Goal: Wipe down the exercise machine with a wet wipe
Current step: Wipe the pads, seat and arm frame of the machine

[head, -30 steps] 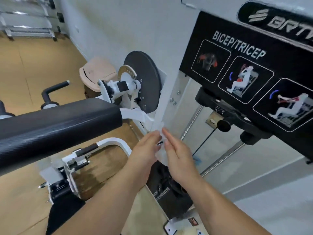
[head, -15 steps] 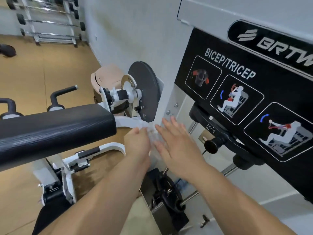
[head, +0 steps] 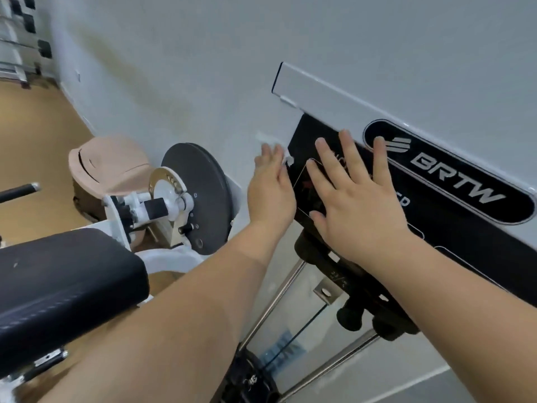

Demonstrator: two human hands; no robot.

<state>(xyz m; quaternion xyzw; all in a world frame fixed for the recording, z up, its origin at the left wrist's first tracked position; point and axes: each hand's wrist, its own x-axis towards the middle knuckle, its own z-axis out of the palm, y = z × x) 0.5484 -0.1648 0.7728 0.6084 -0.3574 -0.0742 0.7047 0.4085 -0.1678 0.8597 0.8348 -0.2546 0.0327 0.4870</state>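
At the far left, a weight rack (head: 17, 39) stands blurred against the wall on a tan wood-look floor (head: 35, 135). Below it lies the machine's black arm pad (head: 64, 289), rounded at its end, with a fine carbon-weave texture. Behind the pad sits a beige bin (head: 110, 167) with a domed swing lid. Beside that is a matte dark grey round disc (head: 200, 196), fronted by a white pivot plate with a row of small holes.

The left hand (head: 271, 193) is raised with its back to the camera and its fingers fairly straight, at the left edge of the black instruction placard (head: 302, 135). The white wet wipe (head: 289, 161) shows only as small scraps at its fingertips; the rest is hidden behind the hand. The right hand (head: 357, 205) lies flat on the glossy placard, fingers spread wide and holding nothing. It covers most of the printing, leaving only cut-off letters by the wrist.

Above, on the smooth white shroud (head: 319, 94), a black oval badge (head: 459, 181) reads "BRTW" in silver beside a striped emblem. Below the hands, two chrome guide rods (head: 273, 303) slant down past a black weight plate with a blurred number and a round black knob (head: 348, 315).
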